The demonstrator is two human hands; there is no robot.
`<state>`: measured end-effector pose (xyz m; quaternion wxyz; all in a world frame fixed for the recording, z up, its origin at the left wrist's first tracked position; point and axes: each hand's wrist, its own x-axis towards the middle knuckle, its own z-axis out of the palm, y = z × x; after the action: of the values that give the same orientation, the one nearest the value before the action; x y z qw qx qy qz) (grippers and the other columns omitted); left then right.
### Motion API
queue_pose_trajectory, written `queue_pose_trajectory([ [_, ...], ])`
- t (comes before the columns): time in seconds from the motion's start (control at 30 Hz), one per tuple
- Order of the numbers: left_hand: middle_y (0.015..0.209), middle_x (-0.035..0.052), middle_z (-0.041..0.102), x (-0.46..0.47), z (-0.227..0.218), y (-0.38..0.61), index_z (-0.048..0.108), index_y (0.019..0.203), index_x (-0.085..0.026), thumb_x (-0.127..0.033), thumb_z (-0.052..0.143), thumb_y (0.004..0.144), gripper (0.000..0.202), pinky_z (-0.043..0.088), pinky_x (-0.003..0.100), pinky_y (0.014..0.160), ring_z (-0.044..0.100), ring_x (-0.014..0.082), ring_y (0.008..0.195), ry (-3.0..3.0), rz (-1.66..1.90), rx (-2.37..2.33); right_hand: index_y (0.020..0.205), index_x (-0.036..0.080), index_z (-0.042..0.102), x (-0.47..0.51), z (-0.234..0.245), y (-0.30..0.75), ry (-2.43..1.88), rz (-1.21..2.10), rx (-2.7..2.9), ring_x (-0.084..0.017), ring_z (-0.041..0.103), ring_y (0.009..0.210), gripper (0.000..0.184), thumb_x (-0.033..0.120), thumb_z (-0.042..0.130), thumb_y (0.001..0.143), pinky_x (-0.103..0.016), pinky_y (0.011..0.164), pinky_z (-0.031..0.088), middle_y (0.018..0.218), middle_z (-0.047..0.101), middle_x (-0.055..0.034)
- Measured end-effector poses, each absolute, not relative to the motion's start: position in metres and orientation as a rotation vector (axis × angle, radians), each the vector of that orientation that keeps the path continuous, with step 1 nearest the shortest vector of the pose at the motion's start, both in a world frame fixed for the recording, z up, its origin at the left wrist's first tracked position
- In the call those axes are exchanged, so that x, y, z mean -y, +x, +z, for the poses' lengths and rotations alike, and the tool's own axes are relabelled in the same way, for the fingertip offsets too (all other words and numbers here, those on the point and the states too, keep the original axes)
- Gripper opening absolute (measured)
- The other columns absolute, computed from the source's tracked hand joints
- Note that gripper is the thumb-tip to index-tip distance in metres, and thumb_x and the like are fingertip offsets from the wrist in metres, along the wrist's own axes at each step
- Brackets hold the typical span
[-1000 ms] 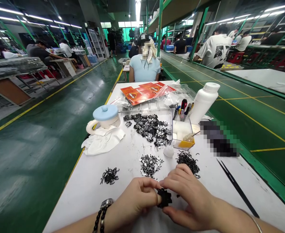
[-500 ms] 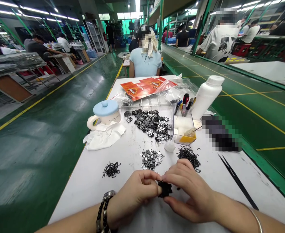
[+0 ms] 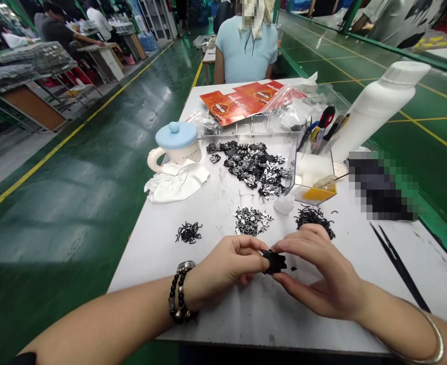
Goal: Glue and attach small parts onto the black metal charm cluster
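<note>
A small flat black part (image 3: 275, 262) with notched edges is held just above the white table near its front. My left hand (image 3: 231, 266) pinches its left end between thumb and fingers. Fingertips of my right hand (image 3: 328, 271) touch its upper edge, and the thumb is at its lower edge. A tiny black piece (image 3: 294, 268) lies on the table by the right thumb. Beyond the hands are a pile of small silver metal pieces (image 3: 251, 221) and two piles of short curved black pieces, one left (image 3: 189, 232) and one right (image 3: 314, 220).
Farther back lies a heap of black-and-silver parts (image 3: 252, 165). A lidded mug (image 3: 178, 144) and white cloth (image 3: 178, 182) stand left. On the right are a clear tool holder (image 3: 314, 177), a white bottle (image 3: 383, 104) and black tweezers (image 3: 400, 266). A person (image 3: 246, 50) sits ahead.
The view has tilted down and shifted left, so the table appears higher and farther right. Both hands stay at the black part, with little change in their hold.
</note>
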<state>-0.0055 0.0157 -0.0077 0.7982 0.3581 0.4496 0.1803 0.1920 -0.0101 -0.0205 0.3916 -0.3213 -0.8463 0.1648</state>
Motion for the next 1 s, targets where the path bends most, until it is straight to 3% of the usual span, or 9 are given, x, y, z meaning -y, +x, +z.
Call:
queue_pose_trajectory([
  [1.0, 0.051, -0.0091, 0.047, -0.0138, -0.0090, -0.0054, 0.060, 0.084, -0.015, -0.016, 0.069, 0.069, 0.018, 0.024, 0.016, 0.041, 0.034, 0.0021, 0.041, 0.801, 0.428, -0.906, 0.122, 0.013, 0.042, 0.0091, -0.0171, 0.1917, -0.782, 0.408, 2.203, -0.018, 0.057, 0.088, 0.044, 0.007, 0.059, 0.082, -0.039, 0.079, 0.038, 0.097, 0.065, -0.0076],
])
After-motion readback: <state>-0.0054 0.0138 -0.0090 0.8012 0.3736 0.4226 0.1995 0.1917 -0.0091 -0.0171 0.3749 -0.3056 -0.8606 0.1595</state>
